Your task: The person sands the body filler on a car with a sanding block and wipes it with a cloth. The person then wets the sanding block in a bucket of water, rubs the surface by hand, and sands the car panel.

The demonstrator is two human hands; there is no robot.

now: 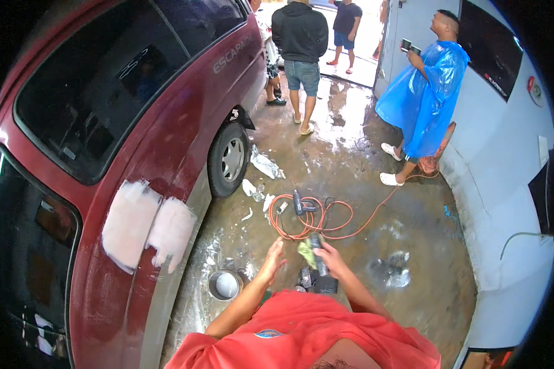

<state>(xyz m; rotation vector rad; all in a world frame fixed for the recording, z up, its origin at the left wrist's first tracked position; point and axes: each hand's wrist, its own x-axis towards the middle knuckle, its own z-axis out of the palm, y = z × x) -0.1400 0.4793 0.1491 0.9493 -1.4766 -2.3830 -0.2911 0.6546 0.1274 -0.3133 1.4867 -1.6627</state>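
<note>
My left hand [273,261] is raised in front of me with its fingers stretched out and nothing in it. In my right hand [332,259] is a dark cylindrical object [318,249], gripped from its right side; its kind is unclear. A yellow-green cloth-like piece [306,252] touches its left side, between my hands. Beyond them on the floor lies a dark pistol-shaped power tool [299,203], among loops of orange cord [276,224]. Close to my body, several dark items [306,277] are partly hidden below my right hand.
A dark red vehicle [184,117] with pale filler patches [129,224] stands left. A metal can [226,285] sits near it. Scraps [266,166] litter the wet floor. The cord runs right toward a person in a blue poncho [434,92]; other people [300,43] stand by the doorway.
</note>
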